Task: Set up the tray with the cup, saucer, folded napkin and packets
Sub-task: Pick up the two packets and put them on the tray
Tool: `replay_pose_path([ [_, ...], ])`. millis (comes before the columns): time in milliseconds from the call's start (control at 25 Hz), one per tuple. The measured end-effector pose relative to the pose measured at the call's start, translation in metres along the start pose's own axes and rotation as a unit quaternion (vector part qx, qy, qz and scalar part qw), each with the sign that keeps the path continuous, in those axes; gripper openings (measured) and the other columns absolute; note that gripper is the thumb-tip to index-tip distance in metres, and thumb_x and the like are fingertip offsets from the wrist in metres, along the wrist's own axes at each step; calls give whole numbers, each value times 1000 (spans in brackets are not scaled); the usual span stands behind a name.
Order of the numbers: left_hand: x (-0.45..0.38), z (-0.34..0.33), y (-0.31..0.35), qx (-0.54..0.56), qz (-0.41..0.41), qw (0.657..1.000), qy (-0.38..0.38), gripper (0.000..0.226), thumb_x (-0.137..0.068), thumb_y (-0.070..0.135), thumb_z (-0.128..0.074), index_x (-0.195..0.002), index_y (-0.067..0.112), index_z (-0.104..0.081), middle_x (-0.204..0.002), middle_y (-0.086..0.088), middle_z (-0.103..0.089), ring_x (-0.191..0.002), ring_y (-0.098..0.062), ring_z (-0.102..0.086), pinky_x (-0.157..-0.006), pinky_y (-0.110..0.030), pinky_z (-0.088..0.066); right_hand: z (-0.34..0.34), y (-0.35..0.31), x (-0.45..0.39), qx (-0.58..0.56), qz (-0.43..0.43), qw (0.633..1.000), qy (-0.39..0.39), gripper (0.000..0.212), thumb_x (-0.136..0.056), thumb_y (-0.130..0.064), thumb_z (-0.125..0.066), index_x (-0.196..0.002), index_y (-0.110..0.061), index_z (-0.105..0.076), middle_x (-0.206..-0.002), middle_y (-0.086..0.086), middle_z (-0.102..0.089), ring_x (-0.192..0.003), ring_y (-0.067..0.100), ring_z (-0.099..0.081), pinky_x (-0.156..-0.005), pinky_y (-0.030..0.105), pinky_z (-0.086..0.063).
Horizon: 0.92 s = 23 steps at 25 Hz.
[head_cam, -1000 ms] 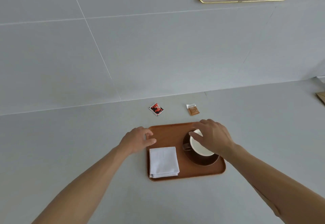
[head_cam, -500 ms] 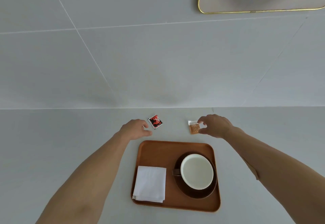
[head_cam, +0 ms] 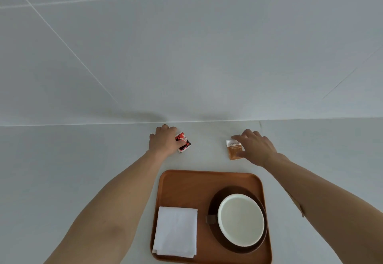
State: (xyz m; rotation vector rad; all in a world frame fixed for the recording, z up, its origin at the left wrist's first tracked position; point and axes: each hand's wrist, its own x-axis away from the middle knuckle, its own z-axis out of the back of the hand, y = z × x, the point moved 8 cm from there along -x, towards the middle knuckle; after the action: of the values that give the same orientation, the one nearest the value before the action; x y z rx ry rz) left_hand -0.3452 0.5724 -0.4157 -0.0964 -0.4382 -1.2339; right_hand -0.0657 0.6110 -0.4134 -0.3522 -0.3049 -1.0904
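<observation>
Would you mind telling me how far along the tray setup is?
Done: the folded napkin and the cup on its saucer sit on the tray. In hand: the left hand is on the red packet, the right hand on the brown packet. Left: both packets go onto the tray.

Bright, even, diffuse light; faint soft shadows on pale grey tiled wall (head_cam: 186, 56); wide-angle bending at edges; slightly soft focus.
</observation>
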Motion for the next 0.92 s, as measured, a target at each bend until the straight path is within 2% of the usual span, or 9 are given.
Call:
replay_pose_path([
  [160,-8,-9,-4,55,-12,998,6,47,-78,41,-72,-119,23,-58,-121,-5,-50,-115,-26,-45,-88,-41,-39,1,3,-9,-39,-11,999,31,46,-86,-35,-68,-129,-31,-51,-129,2,-51,-114,25,-50,-91,41,-47],
  [280,-8,-6,-5,93,0,996,12,43,-73,34,-78,-107,20,-55,-112,-5,-53,-108,-26,-48,-83,-40,-43,0,6,-12,-89,-25,995,28,39,-81,-28,-73,-115,-25,-53,-119,0,-56,-105,23,-52,-85,40,-49],
  [440,-4,-7,-6,143,-2,990,-11,36,-78,20,-73,-104,18,-49,-103,-1,-62,-93,-25,-56,-71,-36,-44,-4,1,-15,-136,-41,990,12,50,-80,-22,-70,-126,-26,-49,-115,2,-57,-101,23,-55,-80,39,-51],
  [600,6,-3,-10,201,-1,979,-18,27,-83,14,-68,-104,18,-52,-99,-3,-63,-88,-25,-57,-70,-35,-45,-7,0,-15,-121,-60,991,-14,40,-84,-27,-69,-121,-21,-56,-121,5,-51,-100,25,-56,-83,38,-51],
  [760,19,2,-16,246,-10,969,-24,21,-83,11,-68,-101,18,-59,-100,-4,-68,-90,-23,-59,-68,-29,-42,-6,-1,-8,-198,-82,976,-29,36,-85,-27,-69,-117,-19,-56,-117,7,-61,-93,25,-61,-79,37,-52],
  [920,38,7,-23,263,-23,964,-33,16,-83,11,-68,-97,19,-64,-96,-1,-68,-82,-17,-59,-59,-21,-39,9,-14,4,-241,-79,967,-21,27,-90,-26,-65,-116,-18,-61,-117,7,-64,-90,25,-64,-78,36,-54],
])
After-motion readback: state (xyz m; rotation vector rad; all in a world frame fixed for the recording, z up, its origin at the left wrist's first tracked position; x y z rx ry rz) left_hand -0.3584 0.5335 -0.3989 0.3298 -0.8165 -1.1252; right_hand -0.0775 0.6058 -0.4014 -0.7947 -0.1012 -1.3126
